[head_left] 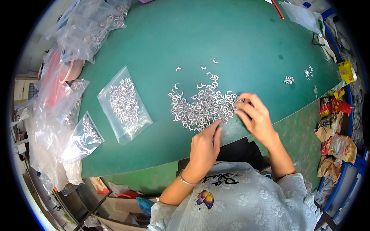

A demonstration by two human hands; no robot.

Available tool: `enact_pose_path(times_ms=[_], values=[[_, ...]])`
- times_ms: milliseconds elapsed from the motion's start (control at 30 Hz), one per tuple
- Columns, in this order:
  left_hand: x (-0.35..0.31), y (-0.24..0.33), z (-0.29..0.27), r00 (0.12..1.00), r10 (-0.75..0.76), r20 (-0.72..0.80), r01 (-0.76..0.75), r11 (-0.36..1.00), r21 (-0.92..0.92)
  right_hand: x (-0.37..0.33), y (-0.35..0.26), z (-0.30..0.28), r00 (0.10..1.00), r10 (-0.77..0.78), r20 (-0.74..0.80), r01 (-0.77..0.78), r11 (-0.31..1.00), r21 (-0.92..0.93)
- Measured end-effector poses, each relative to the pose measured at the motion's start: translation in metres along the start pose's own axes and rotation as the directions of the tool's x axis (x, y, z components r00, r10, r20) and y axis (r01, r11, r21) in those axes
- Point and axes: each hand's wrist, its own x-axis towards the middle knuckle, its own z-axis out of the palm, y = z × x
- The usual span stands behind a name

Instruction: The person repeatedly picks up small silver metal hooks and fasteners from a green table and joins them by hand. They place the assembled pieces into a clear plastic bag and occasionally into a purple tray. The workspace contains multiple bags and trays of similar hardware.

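Our right hand (257, 118) is part-curled at the metal crescents (202, 106), left hand (204, 147) bunched at their near edge; can't tell if either grips 1.

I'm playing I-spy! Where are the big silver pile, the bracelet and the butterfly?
Silver pile (204, 106): head view, middle of the heap.
Bracelet (186, 182): head view, the band's visible curve.
Butterfly (205, 198): head view, middle of its wings.

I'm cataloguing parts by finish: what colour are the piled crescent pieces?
The crescent pieces are silvery, shown best in the head view.
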Motion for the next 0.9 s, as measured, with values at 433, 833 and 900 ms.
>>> enact_pose_path(times_ms=[433, 833, 900], values=[[-0.002, 0.000, 0.001, 0.992, -0.114, 0.061, 0.128, 0.940, -0.316, 0.008, 0.014, -0.006, 0.977, 0.029, -0.213, -0.049, 0.995, -0.092], [-0.005, 0.006, 0.003, 0.979, -0.156, 0.130, 0.195, 0.898, -0.393, -0.003, 0.004, -0.013, 0.917, 0.354, -0.183, -0.277, 0.897, 0.345], [-0.005, 0.008, 0.003, 0.980, -0.162, 0.115, 0.196, 0.889, -0.415, -0.012, 0.000, -0.012, 0.889, 0.452, -0.071, -0.324, 0.733, 0.598]])
